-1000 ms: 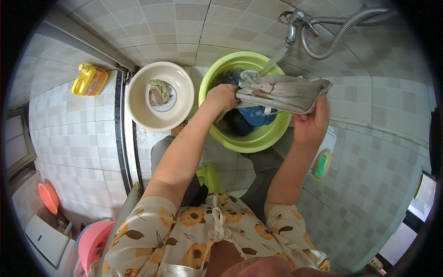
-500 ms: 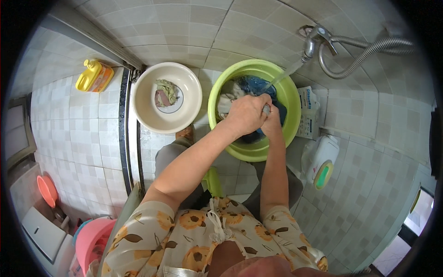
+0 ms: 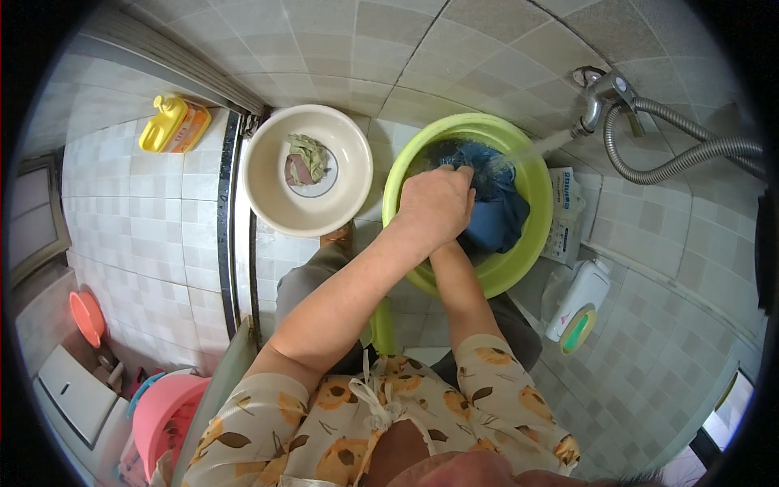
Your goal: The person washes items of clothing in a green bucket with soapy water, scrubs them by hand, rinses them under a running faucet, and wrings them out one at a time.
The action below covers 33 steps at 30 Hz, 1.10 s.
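A lime-green tub (image 3: 531, 256) holds water and dark blue cloth (image 3: 499, 215). Over its left half is my left hand (image 3: 438, 201), its fingers curled closed; what they grip, if anything, is hidden. My right forearm (image 3: 461, 280) passes beneath the left wrist, and my right hand is covered by the left one, so its fingers do not show. From a wall tap (image 3: 596, 105), a stream of water (image 3: 552, 144) falls into the tub, stirring the surface beside the blue cloth.
A cream basin (image 3: 256, 183) with a green and pinkish cloth (image 3: 307, 161) stands left of the tub. At right are a white packet (image 3: 562, 215), a white bottle (image 3: 583, 296) and a green-topped brush (image 3: 578, 331). A yellow jug (image 3: 173, 126) stands beyond the door track (image 3: 231, 243).
My clasped hands have shifted left within the tub, and the right has slipped under the left. More blue cloth shows; the pale cloth at the left is out of sight. The view has shifted.
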Each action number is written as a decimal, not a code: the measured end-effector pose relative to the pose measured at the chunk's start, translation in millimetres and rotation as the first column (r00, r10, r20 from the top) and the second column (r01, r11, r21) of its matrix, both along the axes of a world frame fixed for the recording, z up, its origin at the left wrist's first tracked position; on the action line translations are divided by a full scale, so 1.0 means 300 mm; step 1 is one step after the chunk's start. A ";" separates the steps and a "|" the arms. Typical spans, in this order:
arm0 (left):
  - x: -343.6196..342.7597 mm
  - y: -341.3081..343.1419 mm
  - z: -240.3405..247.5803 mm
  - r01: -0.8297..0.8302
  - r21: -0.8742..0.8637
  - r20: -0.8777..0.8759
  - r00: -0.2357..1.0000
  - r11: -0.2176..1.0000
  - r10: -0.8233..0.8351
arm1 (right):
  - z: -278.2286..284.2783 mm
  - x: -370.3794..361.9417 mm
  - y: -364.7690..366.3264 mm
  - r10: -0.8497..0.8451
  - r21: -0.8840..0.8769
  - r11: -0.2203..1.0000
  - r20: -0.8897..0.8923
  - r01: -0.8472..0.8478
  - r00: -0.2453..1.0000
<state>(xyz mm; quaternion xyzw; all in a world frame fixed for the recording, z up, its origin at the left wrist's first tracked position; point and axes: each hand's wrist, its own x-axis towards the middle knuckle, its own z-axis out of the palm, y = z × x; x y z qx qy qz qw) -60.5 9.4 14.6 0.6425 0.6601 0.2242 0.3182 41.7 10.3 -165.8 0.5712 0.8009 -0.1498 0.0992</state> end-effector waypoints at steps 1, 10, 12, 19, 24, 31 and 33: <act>-0.006 0.003 0.001 0.001 -0.002 -0.007 1.000 1.000 -0.001 | 0.003 0.004 0.010 0.012 -0.017 1.000 0.004 -0.011 1.000; -0.025 0.005 -0.034 -0.021 0.022 -0.112 0.993 1.000 0.023 | 0.482 0.193 0.074 -0.234 -0.107 0.971 -0.588 0.212 0.775; 0.000 0.017 -0.031 0.094 -0.098 -0.153 0.982 0.991 -0.108 | 0.628 0.245 0.051 -0.227 -0.036 0.961 -0.676 0.276 0.702; 0.095 -0.006 -0.045 0.112 -0.054 0.096 0.990 0.992 -0.106 | 1.028 0.263 -0.077 -0.087 0.053 0.941 -0.917 0.335 0.390; 0.211 0.004 -0.070 -0.115 0.171 0.365 0.930 0.979 0.046 | 0.902 0.493 -0.046 -0.207 -0.007 0.862 -0.917 0.506 0.340; 0.260 -0.065 -0.032 -0.230 0.139 0.469 0.872 0.963 0.140 | 0.462 0.404 -0.084 -0.320 -0.263 0.947 -0.777 0.182 0.542; 0.313 -0.068 -0.006 -0.080 0.150 0.522 0.853 0.985 -0.011 | 0.254 0.535 -0.072 -0.386 -0.320 0.919 -0.848 0.230 0.362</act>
